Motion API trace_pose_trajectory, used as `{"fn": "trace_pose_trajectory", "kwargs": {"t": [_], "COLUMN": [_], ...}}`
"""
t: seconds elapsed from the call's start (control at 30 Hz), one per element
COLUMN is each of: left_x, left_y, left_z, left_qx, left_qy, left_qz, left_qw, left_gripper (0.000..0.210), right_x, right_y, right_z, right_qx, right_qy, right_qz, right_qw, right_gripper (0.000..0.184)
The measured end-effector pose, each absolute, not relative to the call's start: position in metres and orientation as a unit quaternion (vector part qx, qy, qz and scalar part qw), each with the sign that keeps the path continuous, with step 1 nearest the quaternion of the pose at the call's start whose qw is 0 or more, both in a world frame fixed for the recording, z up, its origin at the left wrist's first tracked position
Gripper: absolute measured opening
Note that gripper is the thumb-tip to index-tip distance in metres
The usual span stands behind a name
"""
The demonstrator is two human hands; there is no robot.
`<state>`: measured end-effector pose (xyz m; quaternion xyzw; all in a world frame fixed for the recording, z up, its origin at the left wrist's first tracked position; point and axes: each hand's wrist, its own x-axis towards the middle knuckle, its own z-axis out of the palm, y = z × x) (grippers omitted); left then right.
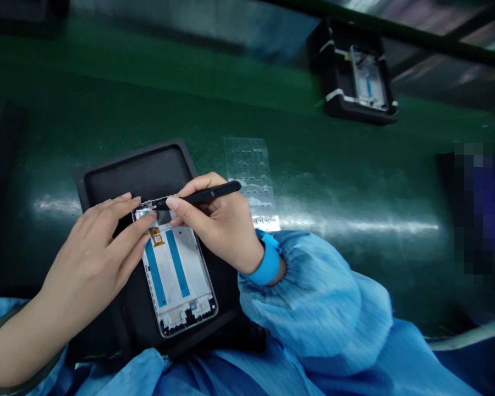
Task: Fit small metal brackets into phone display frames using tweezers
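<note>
An opened smartphone housing lies slightly tilted on a black tray, its white inner face up with two blue strips and an orange flex cable. My left hand grips its upper left corner, the index fingertip resting on the inside and other fingers at the edge. In my right hand, pinched between thumb and fingers, is a pair of black tweezers. Their tips point into the top of the housing, close to my left index finger. The exact tip contact is too small to make out.
The black tray sits on a green work surface. A clear perforated plastic sheet lies right of it. Farther back at the right, a black box holds another phone housing. Dark objects stand at the left edge.
</note>
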<state>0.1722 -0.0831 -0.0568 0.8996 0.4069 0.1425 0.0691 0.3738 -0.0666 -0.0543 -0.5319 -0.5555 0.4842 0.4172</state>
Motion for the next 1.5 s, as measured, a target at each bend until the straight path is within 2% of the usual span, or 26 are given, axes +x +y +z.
{"fn": "trace_pose_trajectory", "kwargs": {"t": [0.17, 0.4, 0.7, 0.9, 1.5], "left_x": [0.175, 0.177, 0.177, 0.177, 0.176], "left_y": [-0.086, -0.087, -0.087, -0.087, -0.087], "left_z": [-0.057, -0.059, -0.061, -0.061, -0.064], "left_qx": [0.892, 0.885, 0.883, 0.883, 0.888], "left_qy": [0.427, 0.441, 0.443, 0.442, 0.431], "left_qz": [0.135, 0.138, 0.144, 0.15, 0.155], "left_qw": [0.061, 0.06, 0.057, 0.054, 0.05], "left_gripper": [0.033, 0.033, 0.034, 0.034, 0.037], "right_x": [0.374, 0.372, 0.366, 0.369, 0.368], "right_y": [-0.067, -0.056, -0.042, -0.045, -0.046], "right_z": [-0.06, -0.05, -0.058, -0.057, -0.057], "right_qx": [-0.515, -0.461, -0.416, -0.45, -0.435], "right_qy": [-0.59, -0.545, -0.599, -0.643, -0.707], "right_qz": [0.456, 0.457, 0.488, 0.438, 0.363], "right_qw": [0.423, 0.531, 0.48, 0.437, 0.423], "right_gripper": [0.019, 0.018, 0.014, 0.013, 0.01]}}
